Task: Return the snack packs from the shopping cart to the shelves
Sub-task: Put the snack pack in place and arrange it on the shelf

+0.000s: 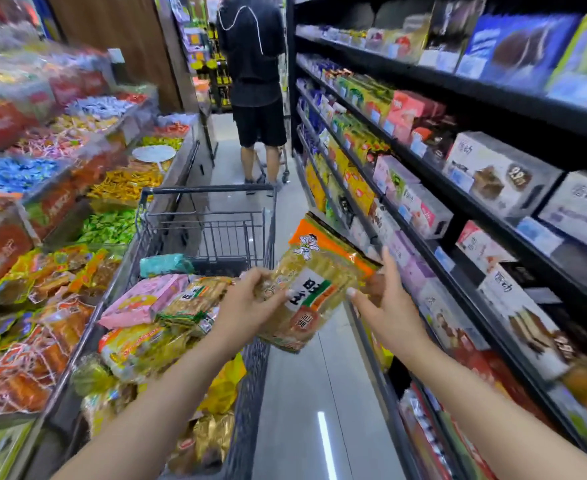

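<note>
Between cart and shelving, both hands are on one snack pack!

Left hand point(250, 299) grips the yellow-and-orange snack pack point(314, 282) by its left edge, fingers curled round it; right hand point(387, 306) takes the other side, thumb on the front, fingers spread behind. It hangs tilted just right of the shopping cart point(250, 393), which holds more packs, a pink one point(146, 299) among them. Boxed goods fill the dark shelves point(475, 216) alongside. Up the aisle, a person in black point(254, 71) stands facing away.
</note>
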Motion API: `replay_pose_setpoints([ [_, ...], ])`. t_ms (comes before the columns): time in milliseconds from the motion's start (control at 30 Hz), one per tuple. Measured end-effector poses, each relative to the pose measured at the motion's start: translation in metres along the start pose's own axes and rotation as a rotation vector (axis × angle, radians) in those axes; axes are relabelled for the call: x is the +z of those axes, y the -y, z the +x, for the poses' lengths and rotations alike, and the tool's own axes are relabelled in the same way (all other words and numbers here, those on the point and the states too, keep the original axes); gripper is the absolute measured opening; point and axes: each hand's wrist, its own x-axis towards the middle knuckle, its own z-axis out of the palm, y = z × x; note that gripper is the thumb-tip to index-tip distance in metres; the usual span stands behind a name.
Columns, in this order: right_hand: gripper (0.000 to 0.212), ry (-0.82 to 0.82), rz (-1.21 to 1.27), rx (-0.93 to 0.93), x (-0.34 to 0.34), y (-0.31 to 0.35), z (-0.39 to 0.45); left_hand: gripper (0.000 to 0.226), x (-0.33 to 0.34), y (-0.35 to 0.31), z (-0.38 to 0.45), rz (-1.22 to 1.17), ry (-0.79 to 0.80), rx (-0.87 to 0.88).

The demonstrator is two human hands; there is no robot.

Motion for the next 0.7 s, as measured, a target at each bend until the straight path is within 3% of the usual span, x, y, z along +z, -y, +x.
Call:
replay_pose_setpoints([
  [167,0.100,-0.175,0.095,0.006,-0.043,-0.022,-0.027,0.016,0.052,-0.048,-0.022,-0.243,0.034,-0.059],
  [400,0.089,-0.098,0.016,0.062,-0.080,-0.033,-0.074,0.018,0.093,-0.087,-0.025,-0.494,0.243,-0.063],
  [500,0.084,-0.194,0.040,0.074,-0.091,-0.030,-0.090,0.022,0.104,-0.099,-0.025,-0.545,0.392,0.014],
  [600,0.080,-0.281,0.028,0.105,-0.101,-0.020,-0.110,0.026,0.117,-0.100,-0.024,-0.411,0.488,0.178],
  [700,0.076,-0.393,0.001,0.152,-0.107,-0.008,-0.136,0.048,0.125,-0.108,-0.028,-0.368,0.559,0.291],
])
